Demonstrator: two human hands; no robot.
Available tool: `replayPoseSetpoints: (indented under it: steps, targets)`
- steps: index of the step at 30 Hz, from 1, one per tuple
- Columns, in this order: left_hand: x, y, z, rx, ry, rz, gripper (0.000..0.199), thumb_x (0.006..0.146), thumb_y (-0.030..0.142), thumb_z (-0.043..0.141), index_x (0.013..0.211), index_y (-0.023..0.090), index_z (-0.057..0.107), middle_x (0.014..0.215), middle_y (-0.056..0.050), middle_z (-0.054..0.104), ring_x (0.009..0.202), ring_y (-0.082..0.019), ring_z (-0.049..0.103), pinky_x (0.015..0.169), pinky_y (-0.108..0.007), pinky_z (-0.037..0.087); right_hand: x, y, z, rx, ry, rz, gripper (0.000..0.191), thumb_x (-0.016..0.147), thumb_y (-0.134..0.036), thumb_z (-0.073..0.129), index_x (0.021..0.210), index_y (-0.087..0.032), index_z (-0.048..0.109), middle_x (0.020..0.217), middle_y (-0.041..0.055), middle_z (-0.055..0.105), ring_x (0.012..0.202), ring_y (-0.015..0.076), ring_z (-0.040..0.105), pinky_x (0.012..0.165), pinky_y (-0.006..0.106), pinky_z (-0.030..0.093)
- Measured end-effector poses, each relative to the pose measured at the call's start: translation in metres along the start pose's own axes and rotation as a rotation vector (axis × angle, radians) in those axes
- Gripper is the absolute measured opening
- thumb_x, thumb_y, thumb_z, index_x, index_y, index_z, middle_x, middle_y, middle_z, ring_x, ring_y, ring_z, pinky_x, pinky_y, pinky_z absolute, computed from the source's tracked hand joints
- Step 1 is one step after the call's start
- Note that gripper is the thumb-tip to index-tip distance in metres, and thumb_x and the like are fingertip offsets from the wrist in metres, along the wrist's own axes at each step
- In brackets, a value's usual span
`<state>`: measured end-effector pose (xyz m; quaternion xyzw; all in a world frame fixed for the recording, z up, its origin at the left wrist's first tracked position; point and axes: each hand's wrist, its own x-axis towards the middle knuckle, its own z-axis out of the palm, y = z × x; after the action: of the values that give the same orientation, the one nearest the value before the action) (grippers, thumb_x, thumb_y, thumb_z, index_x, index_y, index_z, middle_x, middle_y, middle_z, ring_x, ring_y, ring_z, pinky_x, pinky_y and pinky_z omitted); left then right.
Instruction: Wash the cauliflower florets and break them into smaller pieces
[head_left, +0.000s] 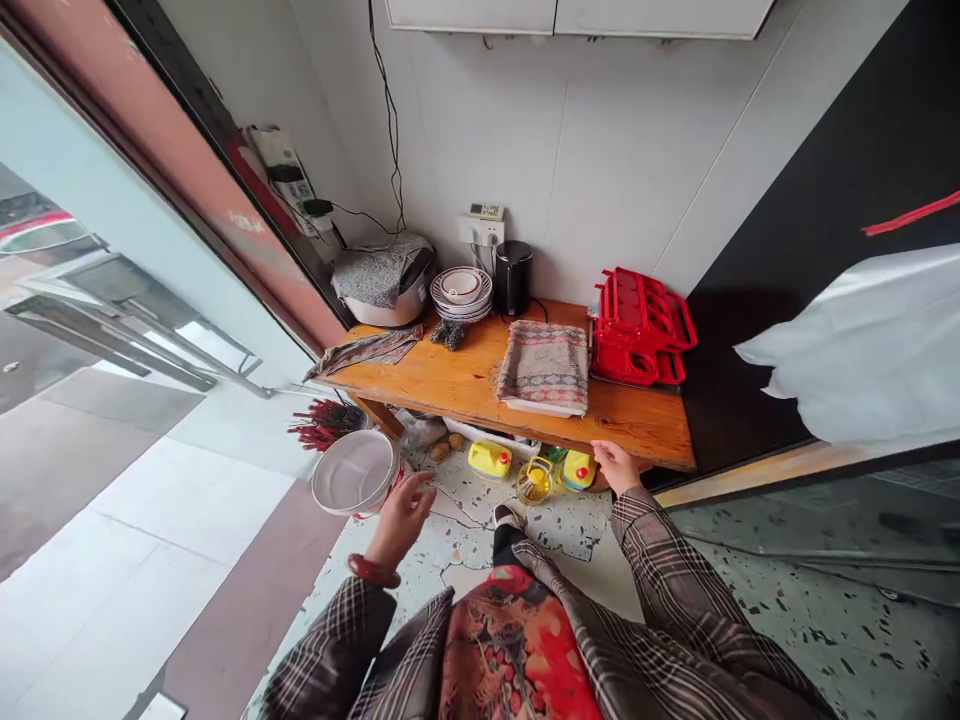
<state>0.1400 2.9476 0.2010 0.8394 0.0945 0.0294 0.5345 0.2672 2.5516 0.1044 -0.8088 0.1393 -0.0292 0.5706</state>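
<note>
"Where was the white bucket [357,474]?"

"Low on the left, by the front of the table [442,385]. The left hand [401,518] was just beside its right side."

"Gripping it?"

"Those fingers were loosely curled, with a gap between thumb and forefinger. I couldn't tell whether they touched it."

"And the right hand [618,468]?"

"By the table's front edge, toward the right end, fingers reaching forward and close together. Whether they pinched the edge, I couldn't tell."

"What lay behind that?"

"A patterned cloth [546,360] on a white tray [544,408], between a stack of bowls [461,293] and a red rack [641,328]."
</note>
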Motion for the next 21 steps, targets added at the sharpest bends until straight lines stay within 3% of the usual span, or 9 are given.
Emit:
replayPoseSetpoints:
  steps: [3,7,9,11,13,16,21]
  targets:
    - [0.067,0.003,0.023,0.164,-0.041,0.193,0.034,0.083,0.036,0.054,0.109,0.018,0.065,0.12,-0.014,0.064,0.078,-0.018,0.067,0.075,-0.037,0.057,0.043,-0.001,0.007,-0.048,0.027,0.007,0.037,0.072,-0.046,0.062,0.098,-0.021,0.072,0.116,0.01,0.07,0.1,0.0235,0.068,0.093,0.038,0.051]
    - [0.142,0.014,0.06,0.3,-0.158,0.29,0.042,0.083,0.024,0.05,0.123,0.016,0.059,0.132,-0.016,0.058,0.079,-0.016,0.068,0.083,-0.038,0.057,0.083,-0.006,0.021,-0.094,-0.006,0.041,0.053,0.071,-0.035,0.064,0.122,-0.023,0.064,0.12,0.0095,0.069,0.095,0.0222,0.07,0.095,0.039,0.051]
    - [0.171,0.017,0.078,0.374,-0.25,0.305,0.05,0.082,0.019,0.05,0.132,0.016,0.053,0.14,-0.016,0.052,0.096,-0.02,0.067,0.091,-0.038,0.054,0.092,-0.007,0.03,-0.059,-0.049,0.027,0.06,0.071,-0.033,0.065,0.13,-0.023,0.059,0.117,0.0089,0.07,0.098,0.0219,0.07,0.092,0.037,0.052]
    - [0.194,0.019,0.092,0.45,-0.369,0.323,0.059,0.08,0.014,0.052,0.139,0.016,0.048,0.147,-0.017,0.045,0.118,-0.025,0.059,0.102,-0.041,0.048,0.094,-0.007,0.038,0.008,-0.069,0.01,0.065,0.072,-0.033,0.065,0.135,-0.022,0.055,0.116,0.0094,0.071,0.099,0.0218,0.069,0.09,0.037,0.054]
    - [0.212,0.019,0.103,0.526,-0.481,0.328,0.065,0.076,0.011,0.055,0.14,0.014,0.047,0.15,-0.018,0.04,0.128,-0.029,0.051,0.108,-0.044,0.042,0.092,-0.004,0.04,0.029,-0.077,-0.001,0.068,0.072,-0.035,0.064,0.137,-0.019,0.053,0.116,0.0106,0.071,0.096,0.0219,0.069,0.088,0.038,0.054]
    - [0.231,0.018,0.113,0.607,-0.5,0.336,0.056,0.072,0.008,0.057,0.128,0.011,0.058,0.139,-0.019,0.049,0.12,-0.03,0.054,0.104,-0.045,0.044,0.088,-0.003,0.031,-0.082,-0.074,-0.023,0.062,0.074,-0.035,0.064,0.134,-0.019,0.056,0.112,0.0097,0.072,0.09,0.021,0.068,0.088,0.039,0.053]
    - [0.254,0.018,0.114,0.594,-0.435,0.336,0.025,0.078,0.009,0.05,0.091,0.014,0.071,0.093,-0.013,0.062,0.091,-0.026,0.06,0.086,-0.041,0.048,0.094,-0.027,-0.003,-0.356,-0.004,-0.138,0.034,0.082,-0.031,0.056,0.113,-0.024,0.068,0.101,0.0053,0.073,0.083,0.0189,0.066,0.082,0.034,0.051]
